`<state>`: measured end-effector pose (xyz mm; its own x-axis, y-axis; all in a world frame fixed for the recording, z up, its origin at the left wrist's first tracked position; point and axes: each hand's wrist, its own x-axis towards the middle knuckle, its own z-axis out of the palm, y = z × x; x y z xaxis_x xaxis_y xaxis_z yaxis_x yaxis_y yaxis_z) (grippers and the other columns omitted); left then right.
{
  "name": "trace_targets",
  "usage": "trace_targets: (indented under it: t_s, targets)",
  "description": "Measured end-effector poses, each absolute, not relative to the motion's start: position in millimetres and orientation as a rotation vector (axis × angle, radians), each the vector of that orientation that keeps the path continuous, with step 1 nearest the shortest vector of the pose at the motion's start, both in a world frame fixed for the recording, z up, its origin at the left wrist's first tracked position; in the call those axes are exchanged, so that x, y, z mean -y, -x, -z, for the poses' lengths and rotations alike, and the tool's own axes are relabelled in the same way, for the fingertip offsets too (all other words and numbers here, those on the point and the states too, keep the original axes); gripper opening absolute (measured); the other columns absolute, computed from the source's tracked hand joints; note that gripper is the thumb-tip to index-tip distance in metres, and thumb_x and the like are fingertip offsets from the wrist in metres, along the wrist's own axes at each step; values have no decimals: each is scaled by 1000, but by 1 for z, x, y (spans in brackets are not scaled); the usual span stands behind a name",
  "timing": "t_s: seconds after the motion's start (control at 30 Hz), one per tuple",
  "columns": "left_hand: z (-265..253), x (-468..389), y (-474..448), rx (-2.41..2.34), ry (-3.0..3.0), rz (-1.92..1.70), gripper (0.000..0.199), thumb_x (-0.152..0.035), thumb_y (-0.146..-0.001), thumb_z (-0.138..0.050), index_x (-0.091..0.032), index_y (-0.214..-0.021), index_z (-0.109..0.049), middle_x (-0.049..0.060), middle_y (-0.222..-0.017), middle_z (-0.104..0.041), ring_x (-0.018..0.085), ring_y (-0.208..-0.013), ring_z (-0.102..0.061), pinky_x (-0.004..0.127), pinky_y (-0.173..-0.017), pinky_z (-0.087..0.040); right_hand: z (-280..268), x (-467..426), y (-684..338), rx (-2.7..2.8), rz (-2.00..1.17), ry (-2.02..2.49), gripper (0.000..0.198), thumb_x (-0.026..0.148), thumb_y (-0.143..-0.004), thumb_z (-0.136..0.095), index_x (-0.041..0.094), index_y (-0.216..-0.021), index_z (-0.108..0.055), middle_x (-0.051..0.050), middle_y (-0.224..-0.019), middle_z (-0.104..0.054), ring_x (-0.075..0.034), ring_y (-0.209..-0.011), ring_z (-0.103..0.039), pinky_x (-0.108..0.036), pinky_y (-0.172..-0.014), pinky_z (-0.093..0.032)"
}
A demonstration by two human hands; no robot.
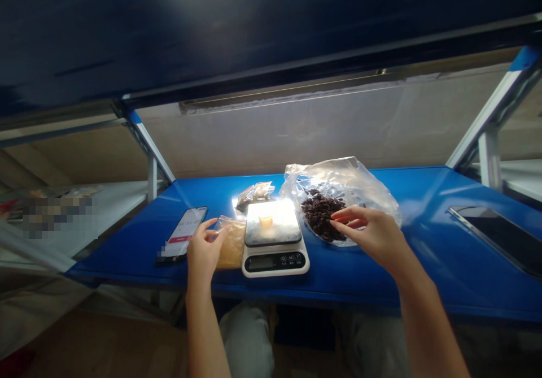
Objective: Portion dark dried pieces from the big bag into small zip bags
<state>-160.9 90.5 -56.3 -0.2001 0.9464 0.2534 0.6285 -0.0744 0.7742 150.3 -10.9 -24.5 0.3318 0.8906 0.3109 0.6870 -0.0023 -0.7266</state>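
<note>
My right hand reaches over a pile of dark dried pieces lying on a clear plastic bag. Its thumb and fingers are slightly apart at the pile's right edge, with nothing visible between them. My left hand is at the left edge of a clear zip bag with tan contents. The thumb overlaps the bag's upper corner, and a gap shows between thumb and index finger. Between the hands stands a white digital scale, with a small orange-yellow piece on its plate.
Behind the scale lies a small clear packet with dark contents. A lit phone lies to the left, a dark phone to the right. A dark panel overhangs the blue table, and metal struts flank it.
</note>
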Motion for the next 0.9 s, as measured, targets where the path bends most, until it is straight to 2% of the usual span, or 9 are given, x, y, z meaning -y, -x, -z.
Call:
trace_targets:
  t_s: [0.23, 0.43, 0.63, 0.73, 0.9]
  targets:
    - [44, -81, 162, -2181, -1663, -892, 50, -50, -72, -59, -19, -111, -63, 6, -83, -71, 31, -84, -65, 35, -68, -44, 24, 11, -154, 1345, -229, 1791, 20, 38, -75, -62, 23, -80, -74, -4, -79, -76, -25, -68, -70, -36, -62, -53]
    - [38, -79, 156, -2180, -1694, -774, 55, -48, -76, -55, -13, -117, -61, 11, -84, -73, 35, -93, -65, 39, -75, -46, 21, 13, -155, 1328, -231, 1757, 20, 37, -76, -61, 22, -80, -74, -5, -76, -75, -25, -67, -70, -35, -61, -54]
    - [32, -73, 153, -2310, -1856, -609, 56, -55, -80, -47, -12, -109, -68, 20, -109, -69, 43, -108, -58, 50, -88, -43, 18, 15, -156, 1291, -204, 1681, 22, 37, -78, -60, 21, -85, -73, -5, -74, -74, -25, -65, -71, -34, -58, -54]
    - [26, -72, 151, -2334, -1958, -746, 57, -55, -80, -47, -12, -111, -67, 22, -115, -66, 42, -109, -57, 51, -88, -44, 18, 17, -162, 1252, -186, 1637, 24, 38, -78, -60, 21, -89, -72, -5, -72, -74, -25, -64, -71, -33, -54, -54]
    - [6, -55, 132, -2003, -2078, -1370, 34, -45, -80, -51, -20, -90, -71, 12, -103, -69, 32, -101, -62, 44, -89, -48, 17, 25, -177, 1161, -177, 1604, 26, 41, -76, -60, 21, -88, -73, -7, -73, -75, -27, -67, -72, -35, -55, -55]
